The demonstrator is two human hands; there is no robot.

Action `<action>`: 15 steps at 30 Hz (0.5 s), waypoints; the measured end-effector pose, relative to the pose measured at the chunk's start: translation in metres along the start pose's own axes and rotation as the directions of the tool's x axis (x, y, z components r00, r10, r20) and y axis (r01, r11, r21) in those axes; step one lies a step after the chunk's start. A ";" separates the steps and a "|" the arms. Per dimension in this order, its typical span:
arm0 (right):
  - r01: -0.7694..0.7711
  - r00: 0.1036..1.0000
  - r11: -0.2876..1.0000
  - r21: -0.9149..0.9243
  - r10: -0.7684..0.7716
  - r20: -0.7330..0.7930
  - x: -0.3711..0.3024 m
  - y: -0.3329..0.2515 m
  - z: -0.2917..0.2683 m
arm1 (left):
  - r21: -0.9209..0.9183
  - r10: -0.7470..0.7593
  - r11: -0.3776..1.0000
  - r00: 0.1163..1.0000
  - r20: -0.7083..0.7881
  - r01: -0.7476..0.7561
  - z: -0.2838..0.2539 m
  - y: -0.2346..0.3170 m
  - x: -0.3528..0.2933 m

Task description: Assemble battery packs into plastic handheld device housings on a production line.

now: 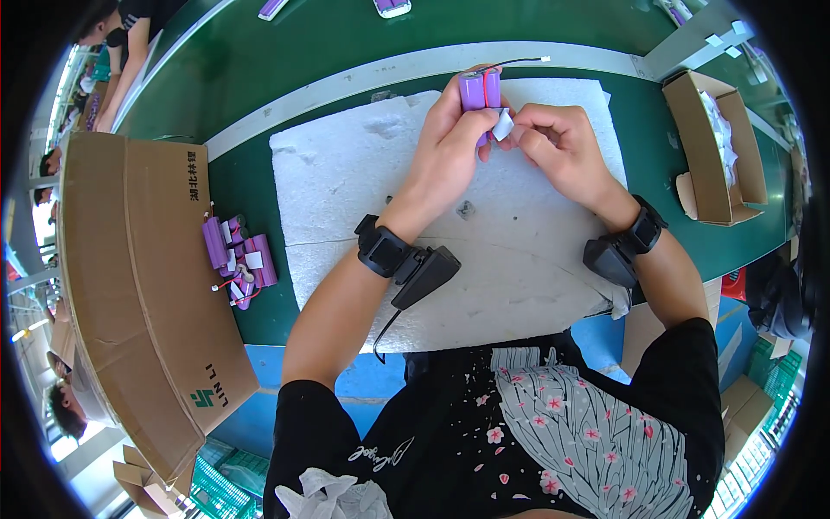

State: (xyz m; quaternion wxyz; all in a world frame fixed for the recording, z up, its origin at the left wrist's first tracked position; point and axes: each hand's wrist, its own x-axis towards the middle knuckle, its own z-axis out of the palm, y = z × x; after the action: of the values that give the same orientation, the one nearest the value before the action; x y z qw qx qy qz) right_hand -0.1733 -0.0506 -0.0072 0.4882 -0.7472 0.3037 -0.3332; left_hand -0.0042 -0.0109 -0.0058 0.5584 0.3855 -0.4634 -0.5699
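Note:
My left hand (448,138) is closed around a purple battery pack (473,92) held upright over the foam sheet (372,173). A red wire runs down the pack, and a dark lead with a white connector (545,60) sticks out to the right from its top. On the pack's lower right side, by my left thumb, is a small white sticker (502,126). My right hand (558,147) pinches at the edge of this sticker, its thumb and index finger close together. How much of it is stuck to the pack I cannot tell.
Several purple battery packs (261,259) lie heaped left of the foam, beside a large cardboard box (156,259). A small open carton (700,156) with white pieces inside stands at the right. A pale rail (380,65) crosses the green table. Another person's arm (130,73) shows at far left.

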 end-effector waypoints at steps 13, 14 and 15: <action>-0.040 0.999 0.999 -0.024 0.041 0.019 0.000 -0.002 -0.004 | -0.128 0.034 0.991 0.998 -0.052 -0.040 -0.004 0.000 0.000; -0.040 0.999 0.999 -0.024 0.040 0.019 0.000 -0.002 -0.004 | -0.140 0.034 0.989 0.998 -0.053 -0.041 -0.004 0.000 0.000; -0.041 0.999 0.999 -0.030 0.041 0.021 0.000 -0.002 -0.004 | -0.141 0.034 0.989 0.998 -0.052 -0.041 -0.005 0.000 0.000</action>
State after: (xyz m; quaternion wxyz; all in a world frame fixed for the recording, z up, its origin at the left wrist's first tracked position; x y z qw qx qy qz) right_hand -0.1766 -0.0520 -0.0038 0.4872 -0.7515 0.3184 -0.3105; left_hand 0.0002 -0.0108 -0.0070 0.6064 0.3501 -0.4147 -0.5812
